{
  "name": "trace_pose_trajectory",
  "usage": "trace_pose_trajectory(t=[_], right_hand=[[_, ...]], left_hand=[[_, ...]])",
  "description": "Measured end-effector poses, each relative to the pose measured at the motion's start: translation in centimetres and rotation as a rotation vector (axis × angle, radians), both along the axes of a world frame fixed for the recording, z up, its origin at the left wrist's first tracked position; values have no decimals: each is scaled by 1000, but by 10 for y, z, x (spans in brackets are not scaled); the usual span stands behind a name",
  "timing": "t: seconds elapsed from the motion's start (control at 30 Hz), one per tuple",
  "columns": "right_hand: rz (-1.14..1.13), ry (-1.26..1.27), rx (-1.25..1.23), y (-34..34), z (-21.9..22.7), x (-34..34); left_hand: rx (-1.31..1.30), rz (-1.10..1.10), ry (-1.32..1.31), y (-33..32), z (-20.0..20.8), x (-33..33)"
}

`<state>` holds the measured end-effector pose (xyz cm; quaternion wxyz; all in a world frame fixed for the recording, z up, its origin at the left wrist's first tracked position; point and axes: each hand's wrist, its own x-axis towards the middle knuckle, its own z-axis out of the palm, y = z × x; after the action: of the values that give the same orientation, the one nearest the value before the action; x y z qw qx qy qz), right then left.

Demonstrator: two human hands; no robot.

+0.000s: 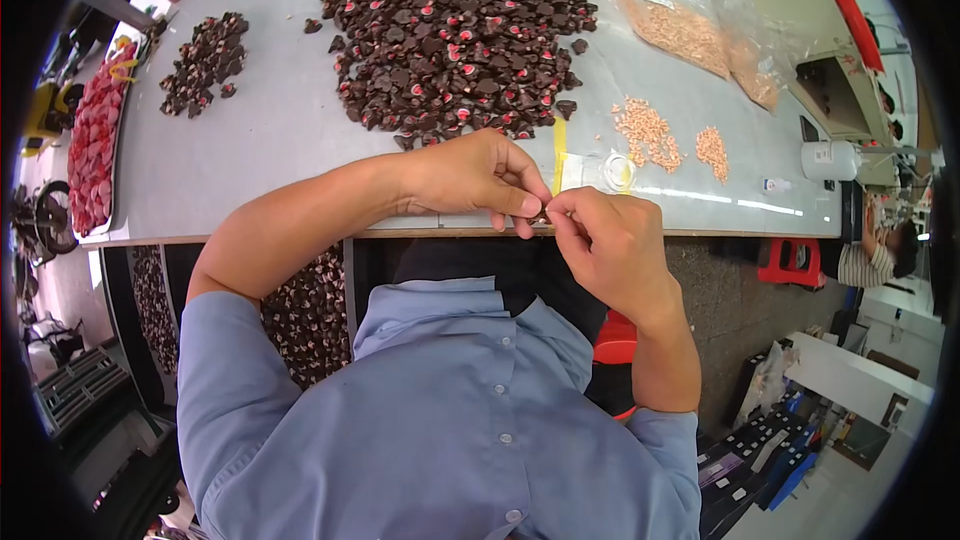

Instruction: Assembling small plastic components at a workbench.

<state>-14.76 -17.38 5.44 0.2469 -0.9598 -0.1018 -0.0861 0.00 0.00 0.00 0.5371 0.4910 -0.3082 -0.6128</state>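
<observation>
My left hand [487, 178] reaches in from the left, over the table's near edge. Its thumb and fingers pinch a small dark brown piece [539, 218], mostly covered by the fingertips. From the right, my right hand [612, 245] meets it with thumb and forefinger pressed together at that piece; whatever is in this pinch is too small to make out. Just beyond my hands lies a big heap of dark brown pieces [455, 40], many with a red and white spot. Small beige bits [648, 133] are scattered to the right, near a round clear dish [619, 172].
Clear bags of beige bits [675, 35] lie at the far right, with a smaller beige heap [712, 153] nearer. A smaller dark pile [205, 65] and a tray of red pieces [95, 145] are on the left. A white bottle [830, 160] stands at the right end.
</observation>
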Motion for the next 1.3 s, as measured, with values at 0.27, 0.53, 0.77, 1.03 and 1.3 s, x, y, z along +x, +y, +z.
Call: trace_pose_trajectory(t=[0.27,0.53,0.77,1.03,1.3], right_hand=[[-252,104,336,-3,5,-3],[-161,97,262,4,-4,-7],[-388,-349,787,-33,-11,-34],[-937,-714,724,-130,-61,-32],[-959,-764,592,-146,-91,-22]], left_hand=[[22,0,21,-11,5,3],[141,17,-23,3,-1,0],[106,37,93,-2,9,-3],[55,124,-35,2,32,6],[-117,882,-1007,79,42,38]])
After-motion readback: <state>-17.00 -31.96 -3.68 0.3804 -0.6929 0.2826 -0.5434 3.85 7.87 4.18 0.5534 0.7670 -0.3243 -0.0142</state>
